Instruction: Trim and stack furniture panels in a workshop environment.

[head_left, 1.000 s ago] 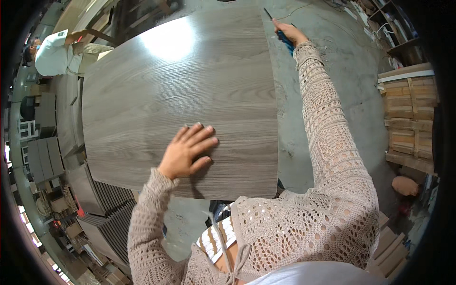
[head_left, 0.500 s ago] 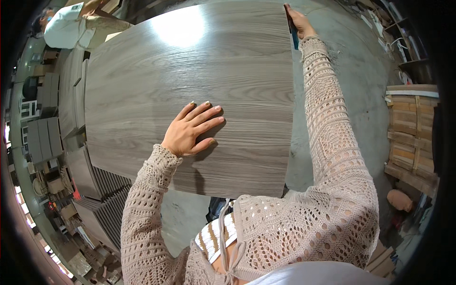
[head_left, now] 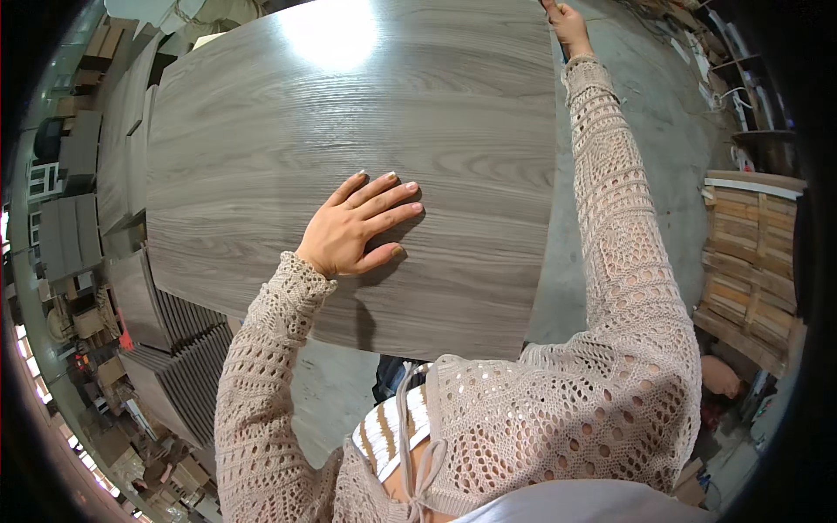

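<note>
Between stacked panels [head_left: 171, 403] and pallet [head_left: 751, 275], grey board [head_left: 453, 113] under spread left fingers [head_left: 390, 200], right fingers [head_left: 552, 11] curled round tool [head_left: 565, 52]

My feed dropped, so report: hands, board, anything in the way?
Left hand palm-down on wood-grain board. Right hand by far right corner, around mostly hidden dark tool. Glare toward board's far edge.

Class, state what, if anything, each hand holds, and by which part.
Right hand: a dark tool, mostly hidden, seemingly by its handle. Left hand: nothing; it lies spread on the wood-grain panel.
</note>
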Demonstrator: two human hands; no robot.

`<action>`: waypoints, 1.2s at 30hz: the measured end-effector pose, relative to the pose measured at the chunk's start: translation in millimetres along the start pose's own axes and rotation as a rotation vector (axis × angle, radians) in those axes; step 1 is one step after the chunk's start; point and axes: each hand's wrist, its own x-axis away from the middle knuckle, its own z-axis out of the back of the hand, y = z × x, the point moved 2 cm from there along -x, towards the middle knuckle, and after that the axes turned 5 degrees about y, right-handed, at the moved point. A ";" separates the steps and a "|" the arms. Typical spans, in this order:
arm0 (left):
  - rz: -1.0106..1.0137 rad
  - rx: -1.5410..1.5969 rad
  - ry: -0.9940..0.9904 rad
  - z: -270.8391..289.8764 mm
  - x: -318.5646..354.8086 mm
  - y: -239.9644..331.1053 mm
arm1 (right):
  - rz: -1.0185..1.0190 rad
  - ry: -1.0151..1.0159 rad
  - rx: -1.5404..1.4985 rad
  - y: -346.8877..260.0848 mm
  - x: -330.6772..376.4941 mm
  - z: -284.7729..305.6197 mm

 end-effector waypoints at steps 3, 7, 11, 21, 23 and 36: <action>-0.006 0.003 0.002 -1.4 -2.4 0.0 | 0.101 -0.012 0.007 1.5 23.7 6.9; 0.021 -0.027 -0.001 -3.2 8.1 -0.9 | -0.038 -0.164 -0.008 -44.7 79.6 6.0; 0.000 -0.028 0.002 -4.9 3.6 -0.7 | 0.042 -0.178 0.053 -53.5 122.9 27.9; -0.013 -0.108 0.035 -16.7 2.2 -5.7 | -0.070 -0.264 0.046 -80.2 260.2 63.8; -0.012 -0.118 0.049 -15.5 2.9 -5.7 | -0.010 -0.279 0.042 -89.3 290.8 73.5; -0.075 -0.093 0.032 -23.8 -3.3 -1.8 | 0.013 -0.117 -0.017 -38.9 224.2 58.9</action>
